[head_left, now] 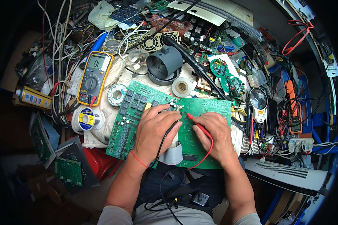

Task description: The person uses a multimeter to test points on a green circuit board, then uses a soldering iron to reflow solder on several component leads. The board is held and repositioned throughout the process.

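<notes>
Two green circuit boards lie side by side before me. The left board (118, 140) carries rows of black relays; the right board (221, 107) shows mostly solder points. A grey ribbon cable (171, 156) shows between them near the front edge. My left hand (152, 129) rests over the left board's inner edge, closed on a black test probe (171, 128) whose tip I cannot make out. In my right hand (216, 132), above the right board, a red test probe (190, 117) is pinched, pointing left toward the inner edges. Whether it touches is unclear.
A yellow multimeter (95, 77) with a lit screen lies left, near wire spools (116, 95) and solder (86, 118). Behind the boards stand a grey round housing (164, 62), a tape roll (181, 87) and a black hose (199, 67). A magnifier (258, 99) and pliers (238, 116) lie right.
</notes>
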Motion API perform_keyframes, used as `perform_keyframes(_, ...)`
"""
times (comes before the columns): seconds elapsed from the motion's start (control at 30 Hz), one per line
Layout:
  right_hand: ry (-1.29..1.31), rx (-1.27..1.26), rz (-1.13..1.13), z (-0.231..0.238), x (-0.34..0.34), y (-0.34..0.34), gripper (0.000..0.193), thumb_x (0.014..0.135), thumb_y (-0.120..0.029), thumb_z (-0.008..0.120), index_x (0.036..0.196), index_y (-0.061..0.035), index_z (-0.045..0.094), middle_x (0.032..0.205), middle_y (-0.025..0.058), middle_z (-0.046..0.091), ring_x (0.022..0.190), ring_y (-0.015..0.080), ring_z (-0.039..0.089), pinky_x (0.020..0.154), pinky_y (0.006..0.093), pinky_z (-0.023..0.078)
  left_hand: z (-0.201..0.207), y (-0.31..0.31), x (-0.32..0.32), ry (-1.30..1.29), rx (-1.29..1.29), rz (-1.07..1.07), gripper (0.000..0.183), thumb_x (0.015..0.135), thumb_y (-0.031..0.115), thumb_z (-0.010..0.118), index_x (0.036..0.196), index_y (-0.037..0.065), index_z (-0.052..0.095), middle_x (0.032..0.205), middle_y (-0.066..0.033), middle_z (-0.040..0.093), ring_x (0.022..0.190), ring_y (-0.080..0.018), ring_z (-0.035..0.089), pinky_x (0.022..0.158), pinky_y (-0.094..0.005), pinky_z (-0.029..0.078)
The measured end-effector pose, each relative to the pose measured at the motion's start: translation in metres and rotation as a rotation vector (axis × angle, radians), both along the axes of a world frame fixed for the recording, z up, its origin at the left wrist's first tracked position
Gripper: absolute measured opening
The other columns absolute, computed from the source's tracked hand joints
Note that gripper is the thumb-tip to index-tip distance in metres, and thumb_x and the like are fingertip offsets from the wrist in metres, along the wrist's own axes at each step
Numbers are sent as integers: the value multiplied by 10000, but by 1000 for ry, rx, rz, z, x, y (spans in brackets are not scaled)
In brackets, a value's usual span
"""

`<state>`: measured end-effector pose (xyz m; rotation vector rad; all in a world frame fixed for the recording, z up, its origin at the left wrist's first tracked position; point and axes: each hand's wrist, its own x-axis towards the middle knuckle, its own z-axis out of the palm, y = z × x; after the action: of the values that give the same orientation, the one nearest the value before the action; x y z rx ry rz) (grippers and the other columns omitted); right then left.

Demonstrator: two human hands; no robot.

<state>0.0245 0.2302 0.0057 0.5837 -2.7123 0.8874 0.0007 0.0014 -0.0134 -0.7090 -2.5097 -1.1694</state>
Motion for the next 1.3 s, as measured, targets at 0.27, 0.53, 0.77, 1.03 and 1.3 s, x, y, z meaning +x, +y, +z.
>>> perform_keyframes(0.27,1,-5,5,-2,1,2,239,920,-114,813,1149,-60,778,1065,109,778,1092,322,704,928,430,513,0,1,-1,-8,5,1,214,888,100,822,1095,64,779,1122,-89,805,1166,-332,710,1032,-432,527)
perform_keyframes(0.53,5,-26,4,-3,3,2,239,921,-107,802,1151,-47,773,1066,115,775,1087,328,708,937,435,511,-1,1,-2,-17,1,-6,218,892,105,823,1102,68,779,1131,-87,806,1169,-331,709,1034,-431,525)
perform_keyframes(0.77,-4,-14,3,-2,2,1,248,908,-97,817,1143,-38,769,1075,124,775,1085,330,714,963,437,523,0,1,-3,-25,3,-10,213,893,104,820,1100,73,780,1135,-80,807,1158,-328,708,1026,-431,529)
perform_keyframes(1.03,-2,-11,5,-2,2,1,239,920,-110,803,1150,-53,773,1072,114,774,1095,326,704,940,439,510,-1,0,-3,-35,9,-16,204,890,100,817,1089,75,780,1137,-79,806,1141,-327,706,1011,-431,535)
perform_keyframes(1.3,23,-58,-1,-2,2,1,238,890,-70,825,1114,-18,762,1048,146,769,1044,343,726,951,436,548,0,-3,-5,-106,106,-23,204,878,86,832,1075,59,791,1110,-90,809,1141,-324,711,1011,-413,541)
